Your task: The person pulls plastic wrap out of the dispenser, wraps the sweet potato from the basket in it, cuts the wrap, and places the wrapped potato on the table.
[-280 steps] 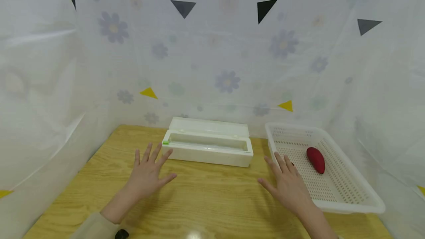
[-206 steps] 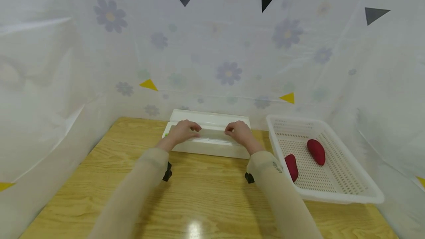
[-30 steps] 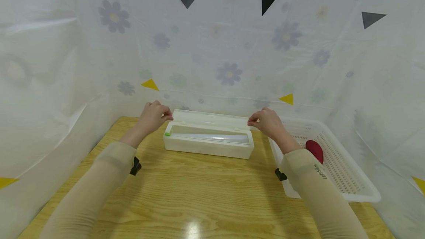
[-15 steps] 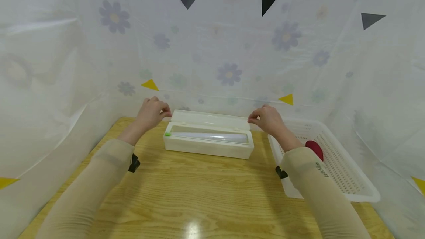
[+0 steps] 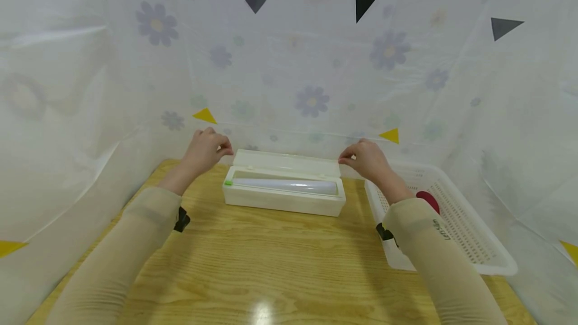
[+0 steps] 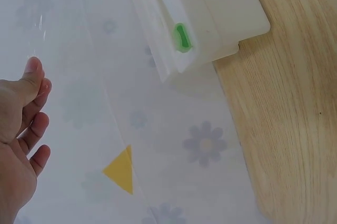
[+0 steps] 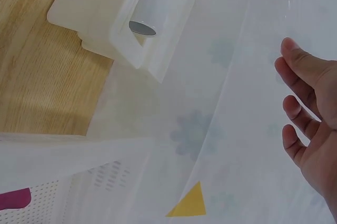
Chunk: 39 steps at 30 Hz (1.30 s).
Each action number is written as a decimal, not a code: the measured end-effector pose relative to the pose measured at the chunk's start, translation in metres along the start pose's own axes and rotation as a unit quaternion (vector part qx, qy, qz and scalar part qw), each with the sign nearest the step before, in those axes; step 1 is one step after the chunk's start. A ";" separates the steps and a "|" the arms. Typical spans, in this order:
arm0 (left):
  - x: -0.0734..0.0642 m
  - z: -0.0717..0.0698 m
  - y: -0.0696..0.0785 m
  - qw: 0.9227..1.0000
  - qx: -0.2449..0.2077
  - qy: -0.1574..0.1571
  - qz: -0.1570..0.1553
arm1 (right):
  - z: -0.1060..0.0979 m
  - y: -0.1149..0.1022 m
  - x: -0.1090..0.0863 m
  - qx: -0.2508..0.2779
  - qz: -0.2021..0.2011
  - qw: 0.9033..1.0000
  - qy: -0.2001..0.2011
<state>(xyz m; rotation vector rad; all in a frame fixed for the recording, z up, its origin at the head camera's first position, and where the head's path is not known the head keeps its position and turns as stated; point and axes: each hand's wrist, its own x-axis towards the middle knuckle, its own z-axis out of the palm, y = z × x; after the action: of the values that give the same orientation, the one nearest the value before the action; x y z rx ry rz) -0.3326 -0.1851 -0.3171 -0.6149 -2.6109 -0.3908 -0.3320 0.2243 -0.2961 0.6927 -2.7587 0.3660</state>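
Both hands are raised beyond the white cling film dispenser box, one at each end. Thumb and index finger of the left hand pinch one side of a clear sheet of cling film, which shows as faint glints. The right hand pinches the other side of the sheet in the same way. A whitish film roll lies in the box, its hollow end visible in the right wrist view. The lid is folded back. A green cutter slider sits at the box's left end.
On the right stands a white perforated plastic basket, partly behind the right forearm. In it lies a dark red oblong thing, shaped like a sweet potato. A flower-patterned curtain hangs close behind the wooden table.
Both hands first hovered open over the table, then reached into the box, and now hold the film up beyond it. Over the last second they rose slightly, and the roll shows higher in the box.
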 end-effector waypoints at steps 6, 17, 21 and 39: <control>0.001 -0.002 0.001 1.000 -0.001 0.002 -0.001 | -0.002 0.001 -0.001 0.001 -0.003 1.000 0.008; 0.002 -0.007 0.002 1.000 -0.004 0.019 0.006 | -0.007 0.000 0.000 0.005 -0.010 1.000 0.020; 0.002 -0.010 0.003 1.000 -0.006 0.023 0.008 | -0.009 -0.002 -0.001 0.012 0.002 1.000 0.020; 0.001 -0.018 0.004 0.998 -0.022 0.049 0.026 | -0.013 -0.001 -0.002 0.028 -0.021 0.998 0.049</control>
<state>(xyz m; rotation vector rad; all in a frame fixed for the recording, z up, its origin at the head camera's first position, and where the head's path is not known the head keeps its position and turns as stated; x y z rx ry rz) -0.3255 -0.1878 -0.3003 -0.6588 -2.4933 -0.4531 -0.3272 0.2287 -0.2844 0.7241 -2.6462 0.4563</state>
